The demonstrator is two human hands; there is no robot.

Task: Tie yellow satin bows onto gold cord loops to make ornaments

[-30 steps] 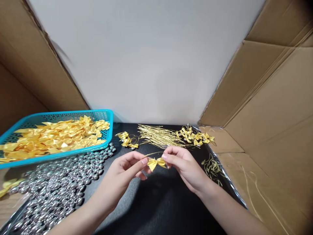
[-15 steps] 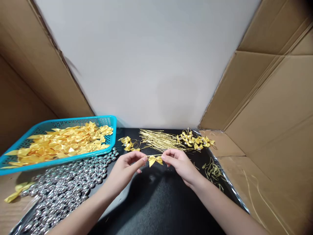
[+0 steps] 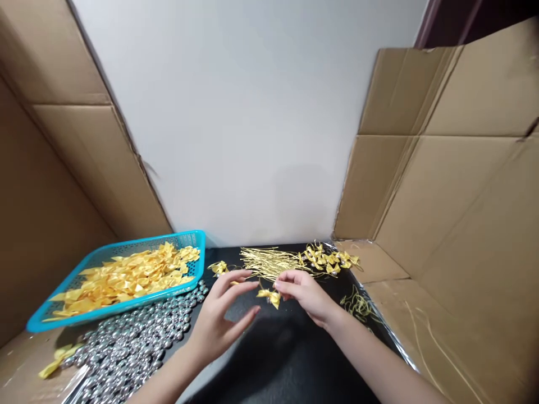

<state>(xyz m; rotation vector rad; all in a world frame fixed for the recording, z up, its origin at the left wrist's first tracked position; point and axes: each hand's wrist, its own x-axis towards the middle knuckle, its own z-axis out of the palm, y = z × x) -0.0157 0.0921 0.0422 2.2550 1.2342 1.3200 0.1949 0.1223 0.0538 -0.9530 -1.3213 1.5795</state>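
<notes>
Pinched between the thumb and fingers of my right hand (image 3: 301, 292) is a yellow ribbon bow (image 3: 269, 295), held above the black tabletop (image 3: 269, 359). A thin gold cord seems to loop above the bow, and a small silvery bead shows at its middle. My left hand (image 3: 227, 308) is apart from the bow on its left side, fingers spread and holding nothing. Just beyond both hands lies a pile of cut gold cords (image 3: 269, 261). Bows with beads and cord loops (image 3: 326, 259) lie to the right of that pile, and a few more bows (image 3: 219, 268) to its left.
A blue basket (image 3: 201, 255) full of yellow bows stands at the left. In front of it spread many silver beads (image 3: 135, 348), with a loose bow (image 3: 56, 362) beside them. Tangled cord scraps (image 3: 357, 306) lie right. Cardboard walls (image 3: 396, 185) flank the table.
My left hand has let go of the cord and opened, drawing slightly away. The bow, now hanging from my right hand, has tilted. The view has shifted upward.
</notes>
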